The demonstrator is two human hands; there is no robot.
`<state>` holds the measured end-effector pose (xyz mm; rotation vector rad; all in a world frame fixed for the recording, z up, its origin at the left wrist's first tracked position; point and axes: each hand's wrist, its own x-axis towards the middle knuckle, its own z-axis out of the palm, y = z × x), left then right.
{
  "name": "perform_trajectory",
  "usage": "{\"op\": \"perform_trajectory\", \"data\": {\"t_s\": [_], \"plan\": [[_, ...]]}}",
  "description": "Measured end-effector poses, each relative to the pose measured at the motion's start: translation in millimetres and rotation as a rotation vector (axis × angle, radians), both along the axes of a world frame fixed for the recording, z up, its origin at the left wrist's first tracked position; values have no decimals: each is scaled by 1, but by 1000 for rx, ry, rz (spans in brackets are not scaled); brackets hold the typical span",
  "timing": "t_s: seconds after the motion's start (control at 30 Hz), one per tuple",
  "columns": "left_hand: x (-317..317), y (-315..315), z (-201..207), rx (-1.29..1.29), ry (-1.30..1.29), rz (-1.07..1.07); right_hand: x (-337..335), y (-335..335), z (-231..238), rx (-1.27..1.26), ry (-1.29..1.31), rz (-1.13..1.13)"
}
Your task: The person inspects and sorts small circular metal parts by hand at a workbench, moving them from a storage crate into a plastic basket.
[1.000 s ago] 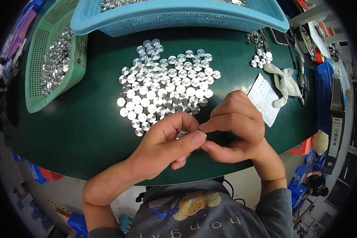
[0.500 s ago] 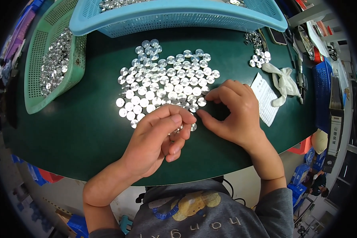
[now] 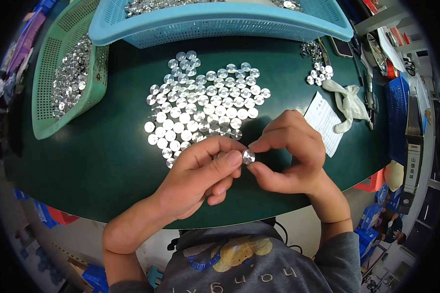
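Observation:
A small round silver metal disc (image 3: 248, 156) with a shiny ringed face is held up just above the table's near half. My right hand (image 3: 296, 158) pinches it at its rim between thumb and forefinger. From the other side, the thumb and forefinger of my left hand (image 3: 195, 173) close on its left edge. The left hand's other fingers are curled, and what lies behind them is mostly hidden. Beyond both hands, many similar discs (image 3: 185, 118) lie flat in a single layer on the dark green table (image 3: 107, 166); my left hand covers the nearest part of them.
A blue basket (image 3: 220, 17) of silver parts stands at the far edge, and a green basket (image 3: 98, 80) of them at far left. To the right are a small pile of parts (image 3: 320, 73), a written sheet (image 3: 324, 124), a white glove (image 3: 349, 105) and a phone (image 3: 342, 47).
My right hand has drawn back toward me from the edge of the spread discs and brought one disc to my left fingertips. Several discs at the layer's right edge no longer show.

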<state>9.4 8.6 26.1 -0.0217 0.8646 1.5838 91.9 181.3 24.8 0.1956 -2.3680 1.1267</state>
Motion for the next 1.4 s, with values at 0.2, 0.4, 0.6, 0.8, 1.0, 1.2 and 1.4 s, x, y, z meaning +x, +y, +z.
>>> {"op": "perform_trajectory", "data": {"t_s": [0.2,0.4,0.6,0.8,1.0,1.2,1.4], "plan": [[-2,-1,-1,16,-27,-73,-2,2,0,10,39,29],[-2,-1,-2,37,-34,-94,-1,2,-1,19,46,32],[-2,-1,-4,35,-43,-104,-2,1,-1,38,56,25],[-1,1,-2,6,-3,-107,-2,1,-2,51,52,37],[-1,1,-2,3,-9,-111,-2,1,-2,50,53,39],[-1,1,-3,17,-14,-100,-1,3,0,38,43,46],[-2,0,-4,66,-37,-105,-1,4,-1,18,39,59]]}}
